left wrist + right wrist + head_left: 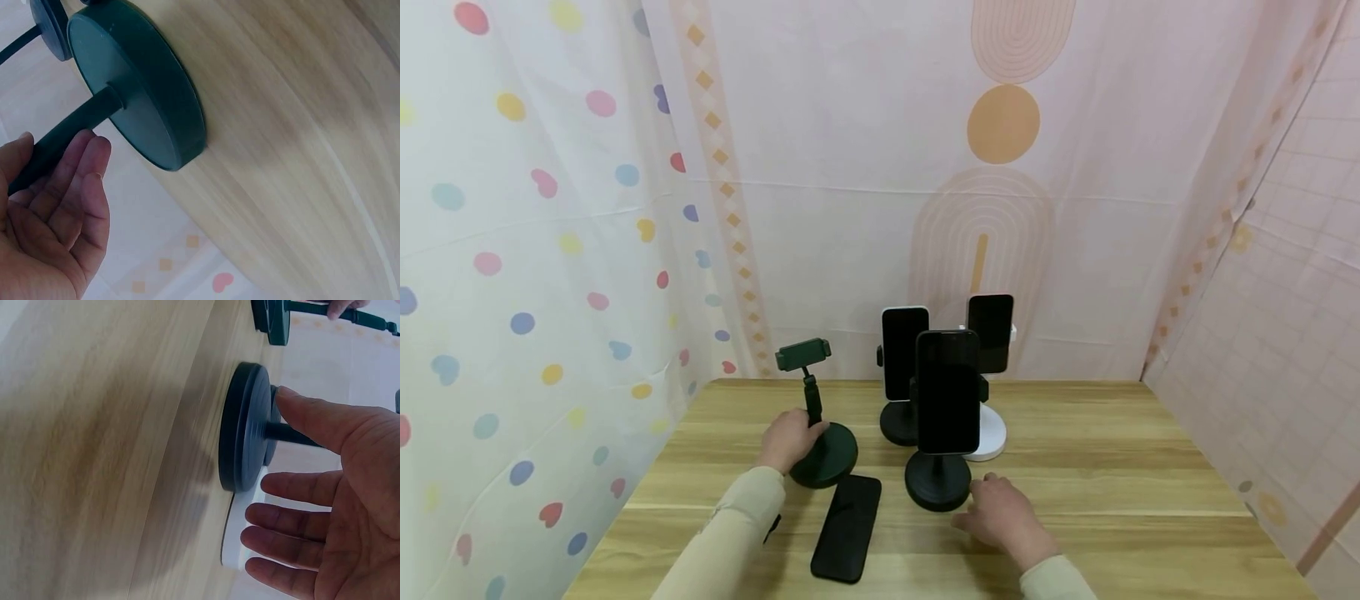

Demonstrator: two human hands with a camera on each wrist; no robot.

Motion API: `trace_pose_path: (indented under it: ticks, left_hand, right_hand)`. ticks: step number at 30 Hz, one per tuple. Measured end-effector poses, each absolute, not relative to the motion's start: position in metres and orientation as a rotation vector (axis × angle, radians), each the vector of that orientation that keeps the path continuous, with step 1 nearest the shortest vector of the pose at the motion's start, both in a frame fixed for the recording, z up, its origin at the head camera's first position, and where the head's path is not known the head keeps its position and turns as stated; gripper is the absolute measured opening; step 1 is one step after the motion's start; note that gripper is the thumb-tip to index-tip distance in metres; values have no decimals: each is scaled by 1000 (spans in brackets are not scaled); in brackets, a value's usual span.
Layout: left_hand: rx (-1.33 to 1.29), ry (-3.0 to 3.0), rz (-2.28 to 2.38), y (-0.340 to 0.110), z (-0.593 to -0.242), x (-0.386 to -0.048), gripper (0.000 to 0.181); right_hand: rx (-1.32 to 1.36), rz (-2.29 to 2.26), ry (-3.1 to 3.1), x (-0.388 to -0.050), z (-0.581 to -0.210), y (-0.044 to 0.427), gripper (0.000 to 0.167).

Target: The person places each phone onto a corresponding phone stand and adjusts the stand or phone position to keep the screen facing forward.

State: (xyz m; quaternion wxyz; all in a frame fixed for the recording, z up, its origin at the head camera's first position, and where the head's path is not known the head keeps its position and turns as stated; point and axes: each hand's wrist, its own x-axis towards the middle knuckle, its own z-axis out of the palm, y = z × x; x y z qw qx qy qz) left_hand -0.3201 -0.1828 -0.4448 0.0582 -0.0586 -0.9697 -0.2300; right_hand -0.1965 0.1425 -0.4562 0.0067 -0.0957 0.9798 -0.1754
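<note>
A dark green phone stand with an empty tilted clamp stands upright on the left of the table. My left hand holds its stem just above the round base, thumb on one side and fingers on the other. To the right, my right hand is beside the round base of a black phone stand; its fingers are spread and grip nothing. That stand carries an upright phone. Between the hands a black phone lies flat on the wooden table.
Behind the front stand are another black stand with a phone and a white stand with a phone. A small dark object shows beside my left sleeve. Patterned curtains hang around the table.
</note>
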Motion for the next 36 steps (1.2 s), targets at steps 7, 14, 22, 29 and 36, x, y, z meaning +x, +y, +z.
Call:
trace_pose_path:
  ticks: [7,14,22,29,36]
  left_hand:
    - [-183,-2959,-695,-186,-444,-320,35]
    - [-180,-2968,-705,-186,-443,-319,34]
    - [-178,-2992,-702,-188,-443,-324,34]
    - [-193,-3006,-691,-188,-442,-325,34]
    - [-196,-3010,-699,-191,-444,-327,34]
  right_hand:
    - [-332,-584,3088,-196,-458,134,39]
    - [-390,-610,3085,-195,-459,125,40]
    - [-405,-495,3086,-198,-464,111,52]
    - [-384,-437,3053,-198,-466,98,51]
    - [-360,-459,3012,-201,-469,85,51]
